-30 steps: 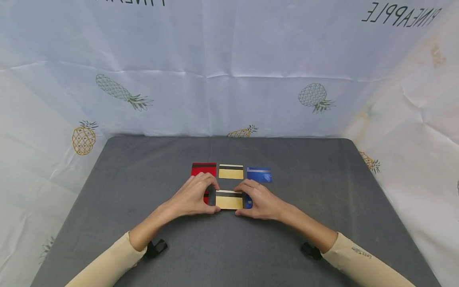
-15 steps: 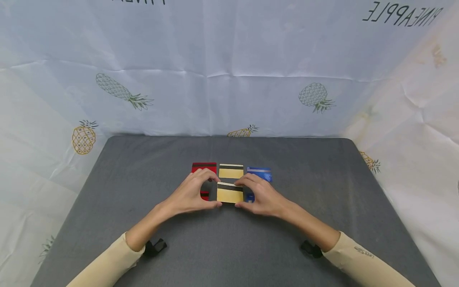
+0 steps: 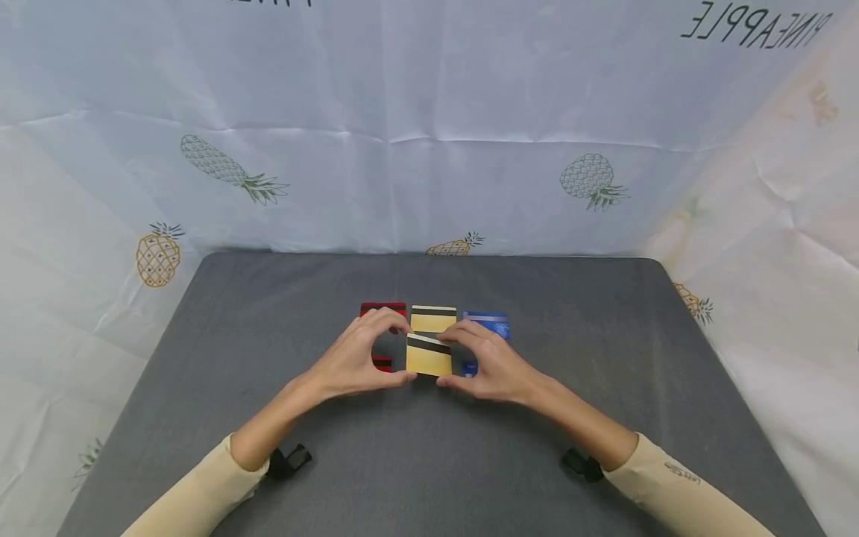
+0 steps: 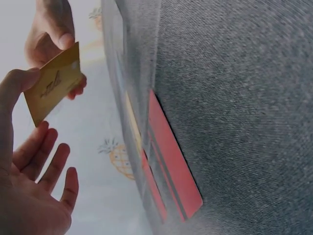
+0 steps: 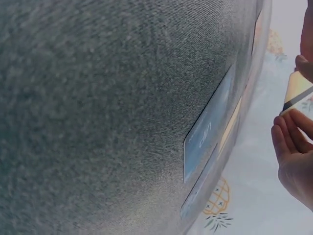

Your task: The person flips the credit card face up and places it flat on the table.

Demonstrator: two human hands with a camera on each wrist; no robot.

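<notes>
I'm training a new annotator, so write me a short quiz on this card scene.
1. What colour is the held card, pinched by left grip and right grip: (a) red, (b) gold, (c) blue?
2. True or false: in the head view, a blue card ends the far row on the left.
3. How many cards lie on the table?

Key: 1: b. 2: false, the far red card is there. 3: five: that one, the far gold card, far blue card, near red card and near blue card.
</notes>
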